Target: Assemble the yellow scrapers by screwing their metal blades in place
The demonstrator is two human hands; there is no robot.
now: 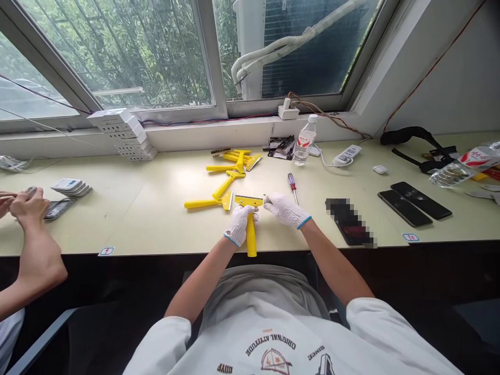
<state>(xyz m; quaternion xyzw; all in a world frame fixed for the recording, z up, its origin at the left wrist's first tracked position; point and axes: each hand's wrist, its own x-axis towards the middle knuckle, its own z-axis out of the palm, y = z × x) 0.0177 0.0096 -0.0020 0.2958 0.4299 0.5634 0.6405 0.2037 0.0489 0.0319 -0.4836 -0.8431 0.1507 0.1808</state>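
Note:
A yellow scraper (251, 237) is gripped just below its wide head by my left hand (239, 225), which wears a white knit glove with a blue cuff. My right hand (287, 210), gloved the same way, has its fingers pinched at the right end of the scraper's head. Whatever sits between those fingertips is too small to make out. Beyond my hands lie several more yellow scrapers (207, 204), some with metal blades showing. A screwdriver (292, 188) with a clear and red handle rests right of them, just past my right hand.
Black packets (282, 147) and a water bottle (304, 140) stand near the window ledge. Phones (406, 207) and another bottle (469, 164) lie to the right, a power strip (347, 155) behind. At left, a co-worker's hands (29, 204) hold a small item beside stacked white devices (71, 186).

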